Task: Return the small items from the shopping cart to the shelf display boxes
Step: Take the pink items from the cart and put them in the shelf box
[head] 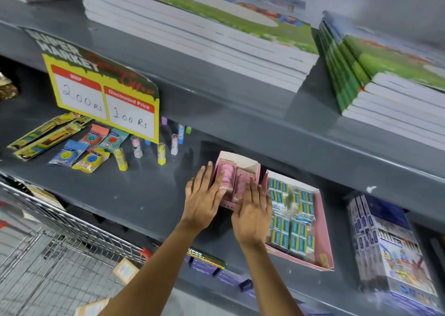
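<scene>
Pink display box [250, 168] front hidden by both hands [204, 200], fingers flat on its packets, grasp unclear.

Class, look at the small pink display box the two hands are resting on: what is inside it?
The small pink display box holds pink packaged items, standing side by side. The left hand and right hand cover the front, and the back looks empty.

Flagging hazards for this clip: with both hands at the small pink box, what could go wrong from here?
1. The small pink cardboard display box looks light; the left hand and right hand pressing pink items in could slide or tip it.
2. It sits against the larger pink tray of blue-and-yellow packets, which could get nudged.
</scene>
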`<move>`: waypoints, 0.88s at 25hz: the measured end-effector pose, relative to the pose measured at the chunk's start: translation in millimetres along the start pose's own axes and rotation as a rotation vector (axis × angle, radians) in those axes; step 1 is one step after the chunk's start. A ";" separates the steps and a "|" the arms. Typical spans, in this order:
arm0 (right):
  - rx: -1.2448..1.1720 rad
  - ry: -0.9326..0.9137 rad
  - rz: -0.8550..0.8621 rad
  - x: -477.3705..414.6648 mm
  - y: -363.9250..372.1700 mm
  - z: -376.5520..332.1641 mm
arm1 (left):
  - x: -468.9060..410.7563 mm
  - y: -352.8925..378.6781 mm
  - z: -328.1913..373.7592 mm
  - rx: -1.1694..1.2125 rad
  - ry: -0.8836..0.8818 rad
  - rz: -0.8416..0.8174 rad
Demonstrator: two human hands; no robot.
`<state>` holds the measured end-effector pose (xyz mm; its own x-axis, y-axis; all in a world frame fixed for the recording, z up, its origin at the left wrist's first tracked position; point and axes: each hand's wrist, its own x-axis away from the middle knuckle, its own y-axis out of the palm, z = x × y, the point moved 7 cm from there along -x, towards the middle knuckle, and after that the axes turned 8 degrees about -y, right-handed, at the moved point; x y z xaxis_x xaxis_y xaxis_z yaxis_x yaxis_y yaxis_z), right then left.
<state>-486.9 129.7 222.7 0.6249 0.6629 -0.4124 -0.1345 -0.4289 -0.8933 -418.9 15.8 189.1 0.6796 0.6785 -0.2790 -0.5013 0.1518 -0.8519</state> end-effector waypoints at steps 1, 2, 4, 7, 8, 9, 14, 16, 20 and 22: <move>0.011 -0.018 -0.008 2.8 0.4 -1.8 | 4.3 -0.1 0.2 0.001 0.007 0.004; 0.018 -0.036 -0.031 4.0 2.9 -2.9 | 6.4 0.2 -0.1 -0.002 0.009 -0.001; 0.025 -0.044 -0.053 1.7 7.3 -1.3 | 5.8 0.6 -0.6 -0.007 0.002 -0.015; 0.033 0.007 -0.054 -3.5 11.6 1.1 | 2.0 1.4 -1.9 -0.022 0.010 -0.033; 0.037 0.013 -0.042 -3.5 12.8 1.1 | 1.4 1.9 -2.9 -0.025 0.017 -0.034; 0.048 0.016 -0.044 -2.2 13.6 0.9 | 1.8 2.7 -3.5 -0.024 0.022 -0.039; 0.047 -0.013 -0.030 1.5 20.0 1.7 | 0.0 -10.1 -4.9 -0.056 0.022 -0.010; -0.013 0.013 0.019 -0.5 14.8 -4.9 | -4.6 -30.3 -11.1 -0.027 0.008 0.056; -0.160 -0.065 0.038 -8.8 12.5 -62.4 | -5.8 -95.0 -50.1 -0.042 -0.082 0.257; -0.270 -0.199 0.028 -10.9 14.2 -122.5 | 11.4 -128.6 -97.1 -0.068 -0.213 0.331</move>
<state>-401.5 41.3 236.5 0.4575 0.7443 -0.4865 0.0755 -0.5777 -0.8127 -294.6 -65.8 252.3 0.3577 0.8177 -0.4511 -0.6329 -0.1429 -0.7609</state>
